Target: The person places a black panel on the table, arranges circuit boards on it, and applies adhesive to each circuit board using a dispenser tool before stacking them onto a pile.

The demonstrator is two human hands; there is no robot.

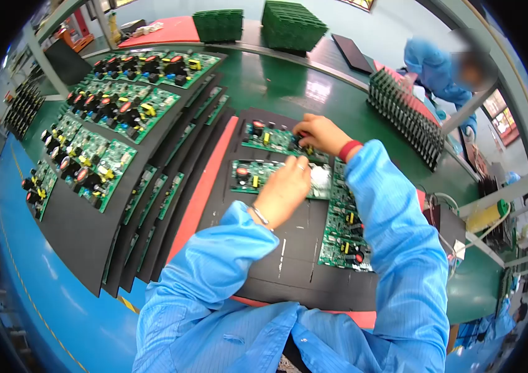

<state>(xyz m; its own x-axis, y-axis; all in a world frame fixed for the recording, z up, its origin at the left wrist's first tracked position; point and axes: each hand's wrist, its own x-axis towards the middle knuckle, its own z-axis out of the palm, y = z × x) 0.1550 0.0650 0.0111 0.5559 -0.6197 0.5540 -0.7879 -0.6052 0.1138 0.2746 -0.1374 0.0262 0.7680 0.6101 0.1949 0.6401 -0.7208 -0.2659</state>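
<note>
Two green circuit boards lie one above the other on a black sheet (270,248). My right hand (325,134), with a red band at the wrist, is closed at the right end of the upper circuit board (268,137). Its fingers pinch around a dark part there. My left hand (285,189) lies across the lower circuit board (249,176), fingers bent together and tips at its upper edge. Whatever they hold is hidden. A whitish patch (321,180) shows on that board's right end. More circuit boards (346,239) stand in a column at the right.
Stacked black sheets (90,242) at the left carry rows of circuit boards (114,105). Green racks (292,26) stand at the back of the green table (245,74). A dark slotted rack (405,118) is at the right, with a person in blue (435,65) beyond it.
</note>
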